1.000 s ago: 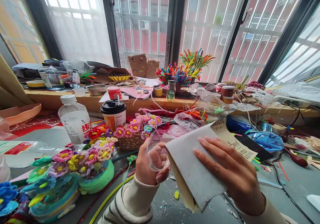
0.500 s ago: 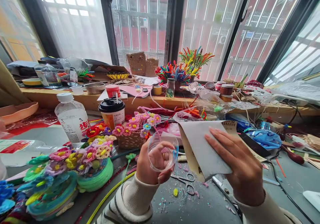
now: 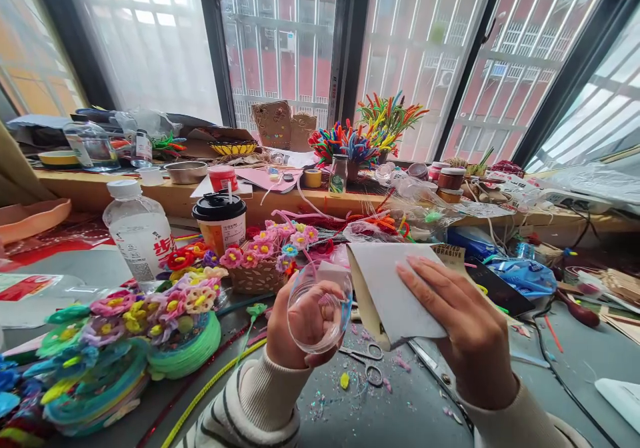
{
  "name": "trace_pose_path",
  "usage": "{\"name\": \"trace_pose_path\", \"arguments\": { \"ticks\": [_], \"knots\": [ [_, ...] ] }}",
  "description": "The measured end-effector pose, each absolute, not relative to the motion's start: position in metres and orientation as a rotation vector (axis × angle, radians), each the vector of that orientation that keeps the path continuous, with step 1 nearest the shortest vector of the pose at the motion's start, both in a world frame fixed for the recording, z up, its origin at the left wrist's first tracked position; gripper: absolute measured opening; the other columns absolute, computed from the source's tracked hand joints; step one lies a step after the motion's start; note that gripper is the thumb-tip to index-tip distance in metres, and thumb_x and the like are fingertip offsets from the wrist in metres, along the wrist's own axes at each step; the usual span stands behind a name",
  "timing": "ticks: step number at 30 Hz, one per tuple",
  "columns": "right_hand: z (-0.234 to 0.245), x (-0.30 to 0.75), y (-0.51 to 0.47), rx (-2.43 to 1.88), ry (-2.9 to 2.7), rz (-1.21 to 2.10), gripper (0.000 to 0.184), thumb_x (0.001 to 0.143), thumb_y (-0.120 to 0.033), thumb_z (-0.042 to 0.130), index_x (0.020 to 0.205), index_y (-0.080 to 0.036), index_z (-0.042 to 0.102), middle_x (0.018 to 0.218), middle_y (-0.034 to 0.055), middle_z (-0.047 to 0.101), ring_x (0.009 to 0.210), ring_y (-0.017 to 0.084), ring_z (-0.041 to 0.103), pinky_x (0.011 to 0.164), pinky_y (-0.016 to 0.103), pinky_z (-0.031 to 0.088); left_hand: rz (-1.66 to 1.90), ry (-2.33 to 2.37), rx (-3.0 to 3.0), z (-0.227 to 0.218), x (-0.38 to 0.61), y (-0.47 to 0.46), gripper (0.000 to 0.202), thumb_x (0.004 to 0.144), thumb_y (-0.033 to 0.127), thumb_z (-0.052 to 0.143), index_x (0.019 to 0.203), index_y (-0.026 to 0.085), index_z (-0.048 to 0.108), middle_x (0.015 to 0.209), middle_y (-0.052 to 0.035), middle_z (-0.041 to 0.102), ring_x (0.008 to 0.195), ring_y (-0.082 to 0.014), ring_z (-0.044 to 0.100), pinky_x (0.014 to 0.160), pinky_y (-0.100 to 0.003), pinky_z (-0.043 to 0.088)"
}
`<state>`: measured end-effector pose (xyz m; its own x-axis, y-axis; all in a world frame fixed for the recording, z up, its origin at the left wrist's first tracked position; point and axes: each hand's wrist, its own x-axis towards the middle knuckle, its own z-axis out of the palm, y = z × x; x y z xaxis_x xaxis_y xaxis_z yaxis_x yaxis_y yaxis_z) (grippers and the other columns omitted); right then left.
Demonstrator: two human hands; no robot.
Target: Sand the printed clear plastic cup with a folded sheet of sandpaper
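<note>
My left hand (image 3: 283, 331) is wrapped round a clear plastic cup (image 3: 320, 351), whose round opening tilts toward me. Through its wall I can see my own fingers. My right hand (image 3: 473, 328) grips a folded sheet of sandpaper (image 3: 383, 291), with the fingers laid along its pale face and the thumb hidden behind. Part of the printed word "abrasive" shows on its far flap. Cup and sheet are close side by side, and I cannot tell if they touch. Below them on the table lie small scissors (image 3: 369, 363) and a yellow scrap (image 3: 345, 381).
Pipe-cleaner flowers (image 3: 170, 305) crowd the left, beside a water bottle (image 3: 140, 235) and a lidded drink cup (image 3: 220, 221). A flower basket (image 3: 257, 275) stands behind my left hand. A metal ruler-like strip (image 3: 430, 365) and a black cable (image 3: 555, 361) lie at right.
The whole view has shifted slightly, so most things sit a little further left. The clear cup has turned a little in my left hand. The sandpaper stays in my right hand.
</note>
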<state>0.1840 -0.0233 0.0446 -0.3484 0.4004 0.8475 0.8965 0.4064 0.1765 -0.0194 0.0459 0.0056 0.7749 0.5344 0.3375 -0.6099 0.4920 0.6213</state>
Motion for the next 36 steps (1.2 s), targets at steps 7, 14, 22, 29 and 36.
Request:
{"name": "trace_pose_path", "arguments": {
  "ticks": [7, 14, 22, 29, 36],
  "knots": [
    [0.038, 0.184, -0.018, -1.017, -1.952, -0.838, 0.043, 0.084, -0.006, 0.037, 0.124, -0.019, 0.047, 0.118, 0.0089, 0.058, 0.113, 0.02, 0.05, 0.092, 0.038, 0.045, 0.699, -0.077, 0.809, 0.007, -0.017, 0.043, 0.058, 0.08, 0.061, 0.025, 0.094, 0.018, 0.06, 0.062, -0.0084, 0.065, 0.028, -0.0047, 0.038, 0.026, -0.013, 0.022],
    [0.036, 0.193, -0.013, -1.044, -1.888, -0.749, 0.048, 0.081, -0.003, 0.04, 0.126, -0.022, 0.046, 0.12, 0.0067, 0.057, 0.112, 0.019, 0.051, 0.094, 0.036, 0.044, 0.693, -0.07, 0.852, 0.008, -0.02, 0.042, 0.046, 0.083, 0.052, 0.032, 0.096, 0.017, 0.059, 0.064, -0.0078, 0.064, 0.033, -0.0066, 0.044, 0.031, -0.015, 0.029],
    [0.059, 0.198, -0.019, -0.99, -1.192, 0.068, 0.024, 0.072, -0.014, 0.061, 0.093, -0.026, 0.067, 0.082, 0.0007, 0.071, 0.069, 0.018, 0.067, 0.057, 0.026, 0.057, 1.022, 0.187, 0.72, 0.016, -0.022, 0.04, 0.048, 0.07, 0.052, 0.053, 0.093, 0.011, 0.063, 0.071, -0.0094, 0.063, 0.051, -0.0142, 0.054, 0.043, -0.023, 0.042],
    [0.072, 0.195, -0.026, -0.835, -0.879, 0.862, 0.022, 0.065, -0.022, 0.069, 0.087, -0.02, 0.068, 0.087, 0.0042, 0.068, 0.072, 0.024, 0.067, 0.065, 0.035, 0.059, 1.116, 0.323, 0.583, 0.021, -0.02, 0.031, 0.05, 0.066, 0.052, 0.061, 0.095, 0.012, 0.064, 0.09, -0.0106, 0.067, 0.069, -0.0175, 0.06, 0.058, -0.026, 0.048],
    [0.073, 0.192, -0.027, -0.835, -0.877, 0.843, 0.021, 0.064, -0.021, 0.069, 0.085, -0.019, 0.068, 0.087, 0.0044, 0.068, 0.073, 0.024, 0.067, 0.061, 0.033, 0.06, 1.076, 0.342, 0.635, 0.013, -0.019, 0.033, 0.053, 0.066, 0.052, 0.062, 0.104, 0.015, 0.061, 0.101, -0.0111, 0.064, 0.084, -0.0207, 0.059, 0.065, -0.028, 0.048]
  ]
}}
